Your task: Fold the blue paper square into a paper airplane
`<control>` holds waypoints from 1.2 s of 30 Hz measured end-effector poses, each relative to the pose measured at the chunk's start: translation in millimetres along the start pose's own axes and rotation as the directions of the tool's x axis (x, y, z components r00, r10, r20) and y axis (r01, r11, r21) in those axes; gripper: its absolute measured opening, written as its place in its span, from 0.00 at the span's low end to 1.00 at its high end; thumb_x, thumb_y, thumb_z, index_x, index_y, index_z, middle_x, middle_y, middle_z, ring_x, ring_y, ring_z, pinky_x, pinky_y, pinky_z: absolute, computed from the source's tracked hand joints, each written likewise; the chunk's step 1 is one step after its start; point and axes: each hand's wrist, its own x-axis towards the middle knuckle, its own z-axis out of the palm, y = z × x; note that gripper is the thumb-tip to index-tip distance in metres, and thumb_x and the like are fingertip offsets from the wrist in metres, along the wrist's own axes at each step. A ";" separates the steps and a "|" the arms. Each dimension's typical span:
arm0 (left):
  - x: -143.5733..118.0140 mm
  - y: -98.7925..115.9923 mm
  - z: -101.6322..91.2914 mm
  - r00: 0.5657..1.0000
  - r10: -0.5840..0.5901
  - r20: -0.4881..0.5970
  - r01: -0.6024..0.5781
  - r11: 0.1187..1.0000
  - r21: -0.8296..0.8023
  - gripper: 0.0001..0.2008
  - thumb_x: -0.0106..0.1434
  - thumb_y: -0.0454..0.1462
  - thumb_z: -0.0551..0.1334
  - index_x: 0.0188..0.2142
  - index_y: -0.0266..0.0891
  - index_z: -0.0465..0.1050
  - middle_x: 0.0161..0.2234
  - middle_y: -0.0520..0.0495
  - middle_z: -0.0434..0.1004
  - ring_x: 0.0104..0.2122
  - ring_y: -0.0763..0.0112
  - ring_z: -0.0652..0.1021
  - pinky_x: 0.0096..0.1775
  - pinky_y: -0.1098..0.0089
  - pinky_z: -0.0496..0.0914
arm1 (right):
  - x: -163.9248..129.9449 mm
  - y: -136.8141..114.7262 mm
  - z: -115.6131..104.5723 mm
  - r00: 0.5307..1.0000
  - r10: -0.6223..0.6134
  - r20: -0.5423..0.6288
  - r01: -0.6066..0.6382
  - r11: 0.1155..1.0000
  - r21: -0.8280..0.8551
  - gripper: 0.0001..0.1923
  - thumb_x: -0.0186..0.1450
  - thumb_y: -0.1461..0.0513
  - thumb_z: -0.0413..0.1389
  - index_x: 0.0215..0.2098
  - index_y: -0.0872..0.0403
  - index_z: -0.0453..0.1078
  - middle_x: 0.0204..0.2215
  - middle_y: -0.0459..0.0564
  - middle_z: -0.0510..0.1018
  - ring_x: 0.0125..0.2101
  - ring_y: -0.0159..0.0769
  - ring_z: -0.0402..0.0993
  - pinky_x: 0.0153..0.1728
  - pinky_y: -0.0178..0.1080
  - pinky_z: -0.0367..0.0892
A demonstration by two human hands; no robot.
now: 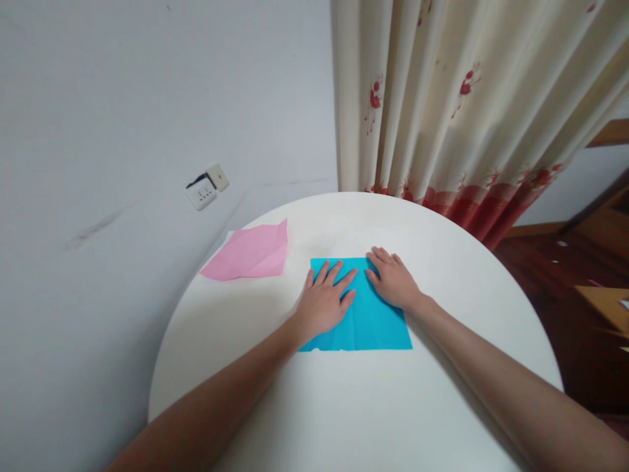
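Left hand [325,303] flat, palm down, fingers [339,275] spread and fully extended, pressing on the left half of a rectangular sheet of bright blue paper [366,321], gripping nothing. Right hand [393,280] likewise flat and open, fingers together and pointing toward the far left, resting on the sheet's upper right corner, nothing held. Fingertips of both hands close to one another near the sheet's far edge, not clearly touching. Blue sheet lying flat near the middle of a round white table [354,406], faint creases across its near part, near edge parallel to the table's front. Well apart to the left, near the table's far left rim, a creased pink paper sheet [251,252], lying flat. Beyond the table, a grey-white wall [122,118] with a white electrical socket [201,195]; at right, a cream curtain with red floral print [466,105] hanging down behind the table's far edge, above a dark wooden floor [555,288].
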 end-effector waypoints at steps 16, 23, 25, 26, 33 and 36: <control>6.2 -8.5 -2.4 0.983 0.180 0.020 -0.176 0.977 -0.121 0.28 0.76 0.49 0.46 0.71 0.45 0.53 0.72 0.47 0.51 0.71 0.58 0.52 0.69 0.49 0.47 | 5.5 8.0 -0.9 0.936 0.184 -0.300 -0.127 0.972 0.198 0.24 0.71 0.57 0.47 0.59 0.61 0.68 0.51 0.64 0.78 0.52 0.52 0.73 0.55 0.52 0.66; 5.5 -7.4 -6.3 0.983 0.179 0.039 -0.174 0.979 -0.110 0.27 0.76 0.48 0.46 0.71 0.48 0.53 0.72 0.49 0.50 0.71 0.56 0.51 0.68 0.47 0.48 | 5.2 19.6 -14.3 0.923 0.346 -0.168 -0.267 0.891 0.368 0.24 0.69 0.52 0.51 0.57 0.56 0.69 0.34 0.54 0.82 0.36 0.45 0.78 0.40 0.44 0.70; 5.6 -7.3 -7.3 0.983 0.180 0.046 -0.175 0.979 -0.108 0.26 0.76 0.48 0.46 0.70 0.51 0.54 0.73 0.51 0.49 0.71 0.55 0.51 0.68 0.45 0.49 | 6.0 22.6 -12.9 0.930 0.322 -0.174 -0.223 0.876 0.428 0.24 0.67 0.52 0.54 0.56 0.56 0.70 0.34 0.53 0.81 0.34 0.43 0.78 0.38 0.42 0.70; 5.6 -7.3 -7.6 0.982 0.181 0.048 -0.175 0.979 -0.108 0.25 0.76 0.48 0.46 0.70 0.52 0.54 0.73 0.51 0.49 0.71 0.55 0.51 0.67 0.45 0.49 | 6.5 23.4 -11.6 0.934 0.303 -0.186 -0.194 0.873 0.448 0.24 0.66 0.53 0.55 0.56 0.57 0.70 0.33 0.53 0.81 0.33 0.42 0.77 0.37 0.42 0.70; 6.2 -7.8 -5.4 0.984 0.173 0.044 -0.168 0.981 -0.097 0.27 0.76 0.49 0.46 0.71 0.48 0.52 0.73 0.51 0.49 0.71 0.56 0.51 0.68 0.46 0.49 | 7.0 17.4 -6.7 0.933 0.178 -0.314 0.019 0.846 0.534 0.28 0.62 0.59 0.57 0.60 0.57 0.68 0.39 0.54 0.80 0.35 0.41 0.77 0.38 0.43 0.74; 6.7 -7.9 -4.7 0.985 0.170 0.033 -0.166 0.982 -0.095 0.30 0.76 0.50 0.46 0.72 0.43 0.51 0.72 0.49 0.50 0.71 0.57 0.52 0.68 0.49 0.49 | 4.2 11.5 -10.2 0.929 0.120 -0.350 0.098 0.832 0.546 0.31 0.62 0.60 0.57 0.64 0.56 0.66 0.46 0.56 0.82 0.41 0.43 0.79 0.46 0.47 0.74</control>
